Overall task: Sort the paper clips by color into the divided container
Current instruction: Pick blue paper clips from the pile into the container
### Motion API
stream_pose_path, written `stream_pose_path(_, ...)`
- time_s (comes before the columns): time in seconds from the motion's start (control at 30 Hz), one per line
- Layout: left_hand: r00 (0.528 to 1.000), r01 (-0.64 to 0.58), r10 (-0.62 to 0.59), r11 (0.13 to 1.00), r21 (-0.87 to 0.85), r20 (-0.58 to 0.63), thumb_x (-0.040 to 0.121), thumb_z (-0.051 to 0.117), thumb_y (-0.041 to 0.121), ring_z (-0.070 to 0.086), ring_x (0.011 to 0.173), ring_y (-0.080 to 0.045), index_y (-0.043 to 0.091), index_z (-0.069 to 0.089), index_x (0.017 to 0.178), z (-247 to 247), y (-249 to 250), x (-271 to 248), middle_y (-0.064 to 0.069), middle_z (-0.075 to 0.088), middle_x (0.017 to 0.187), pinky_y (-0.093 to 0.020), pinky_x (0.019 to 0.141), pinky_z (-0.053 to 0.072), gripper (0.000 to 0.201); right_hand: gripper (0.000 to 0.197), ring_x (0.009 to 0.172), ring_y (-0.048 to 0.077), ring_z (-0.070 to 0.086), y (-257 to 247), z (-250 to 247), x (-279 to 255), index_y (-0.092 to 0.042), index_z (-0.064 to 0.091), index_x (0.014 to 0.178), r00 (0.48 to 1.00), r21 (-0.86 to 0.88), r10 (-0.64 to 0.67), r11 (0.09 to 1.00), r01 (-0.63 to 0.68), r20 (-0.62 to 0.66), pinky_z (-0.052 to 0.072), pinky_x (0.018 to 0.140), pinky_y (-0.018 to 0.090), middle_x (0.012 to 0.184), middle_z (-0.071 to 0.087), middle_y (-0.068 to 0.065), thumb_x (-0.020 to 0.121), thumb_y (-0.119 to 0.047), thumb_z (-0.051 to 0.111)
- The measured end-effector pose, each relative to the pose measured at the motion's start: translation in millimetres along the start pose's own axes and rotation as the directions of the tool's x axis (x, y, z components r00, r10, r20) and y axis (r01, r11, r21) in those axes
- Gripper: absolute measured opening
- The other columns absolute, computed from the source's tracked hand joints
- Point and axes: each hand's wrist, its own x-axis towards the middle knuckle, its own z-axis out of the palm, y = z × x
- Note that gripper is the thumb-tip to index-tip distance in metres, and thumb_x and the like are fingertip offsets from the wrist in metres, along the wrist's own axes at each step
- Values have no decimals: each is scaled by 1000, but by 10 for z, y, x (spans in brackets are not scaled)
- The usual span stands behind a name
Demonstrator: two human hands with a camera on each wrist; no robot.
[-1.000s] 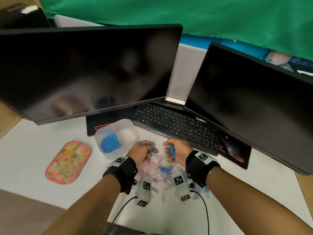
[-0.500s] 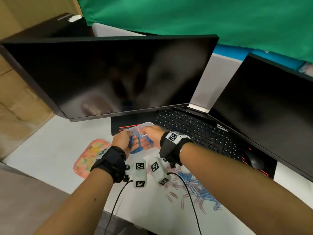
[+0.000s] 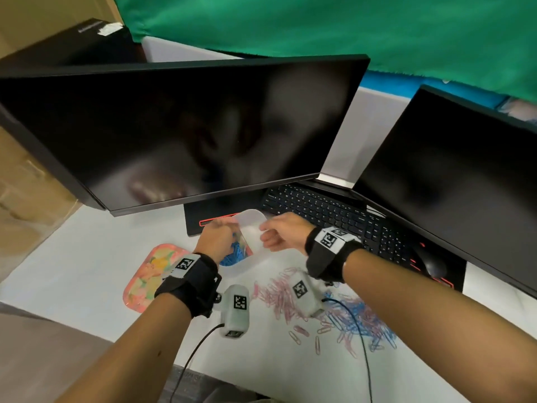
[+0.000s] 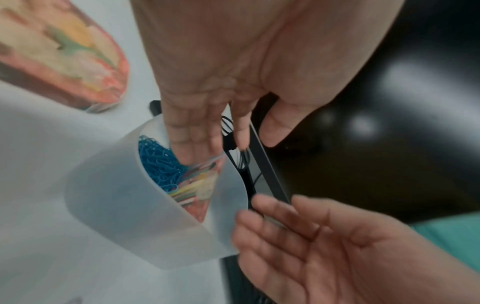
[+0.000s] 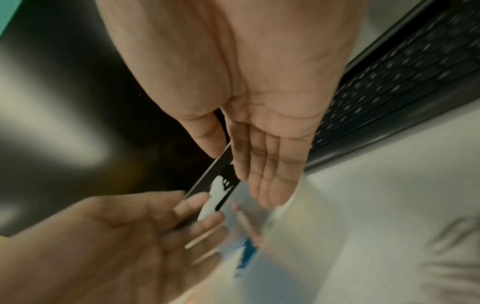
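An office desk, by the look of it: two large dark flat monitors [image 3: 203, 132] angled together, a black keyboard [image 3: 328, 210] between them at the far side, a black mouse [image 3: 430, 264] to the right, a white tabletop [image 3: 72, 266], green cloth [image 3: 319, 24] hung behind.

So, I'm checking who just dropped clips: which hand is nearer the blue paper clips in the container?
Left. The left hand has fingers down beside the blue paper clips; the right hand hangs off the container rim.
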Motion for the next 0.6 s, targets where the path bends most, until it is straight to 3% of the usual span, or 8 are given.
stream_pose_path(0.03, 998, -59, 57, 997, 47, 28, 92, 47, 3, 63, 65, -17, 19, 62, 83, 52, -10, -42, -5, 66, 81, -22, 55, 51, 23, 23, 71, 17, 61, 101, -132, -50, 0, 61, 109, 1000, -68, 1, 998, -3, -26, 54, 74, 31, 84, 64, 7, 96, -16, 51)
stream_pose_path(0.1, 980, -181, 165, 969, 169, 107, 89, 48, 0, 60, 66, -23, 23, 63, 77, 207, -67, -104, -3, 64, 76, -23, 62, 49, 30, 23, 76, 17, 62, 340, -395, -156, -4, 62, 108, 996, -214, -3, 977, -17, -93, 54, 75, 31, 89, 65, 6, 97, -20, 50)
stream_pose_path(0.17, 942, -315, 243, 874, 370, 230, 86, 51, 2, 60, 71, -16, 27, 64, 74, 383, -158, -161, 6, 65, 78, -22, 72, 47, 31, 25, 81, 19, 63, 606, -626, -266, -6, 65, 106, 986, -367, -27, 930, -35, -162, 54, 75, 32, 97, 67, 9, 97, -20, 47)
stream_pose_path(0.23, 907, -404, 258, 756, 515, 333, 85, 54, 8, 61, 73, -11, 28, 65, 76, 560, -249, -201, 11, 66, 78, -19, 72, 48, 24, 28, 80, 18, 61, 859, -802, -358, 1, 67, 101, 975, -446, -57, 894, -47, -217, 54, 77, 37, 98, 69, 15, 95, -14, 44)
stream_pose_path(0.37, 850, -502, 178, 560, 659, 496, 83, 51, 10, 64, 82, -14, 24, 69, 88, 910, -447, -222, 5, 70, 88, -24, 77, 52, 23, 26, 78, 16, 61, 1268, -1008, -509, -11, 72, 86, 939, -494, -72, 863, -111, -338, 50, 68, 23, 89, 70, 3, 87, -8, 46)
stream_pose_path(0.47, 815, -556, 76, 383, 738, 575, 83, 48, 12, 62, 92, -17, 26, 67, 96, 1142, -622, -219, 4, 66, 103, -28, 81, 52, 27, 30, 81, 17, 62, 1474, -1059, -528, -22, 67, 71, 937, -553, -119, 829, -88, -327, 52, 72, 26, 89, 70, 0, 83, -6, 45)
stream_pose_path(0.53, 793, -590, 19, 274, 760, 609, 86, 48, 16, 59, 102, -20, 25, 64, 108, 1274, -732, -238, 2, 60, 112, -31, 87, 50, 28, 28, 81, 19, 63, 1533, -1056, -498, -23, 67, 73, 945, -587, -135, 807, -69, -297, 54, 75, 29, 91, 70, 1, 83, -9, 45)
stream_pose_path(0.6, 779, -612, -13, 194, 766, 626, 90, 47, 19, 56, 109, -22, 24, 61, 119, 1361, -830, -251, 0, 55, 118, -33, 90, 48, 32, 24, 84, 19, 64, 1544, -1024, -441, -23, 69, 88, 960, -638, -132, 768, -58, -246, 54, 77, 29, 97, 68, 0, 86, -13, 47)
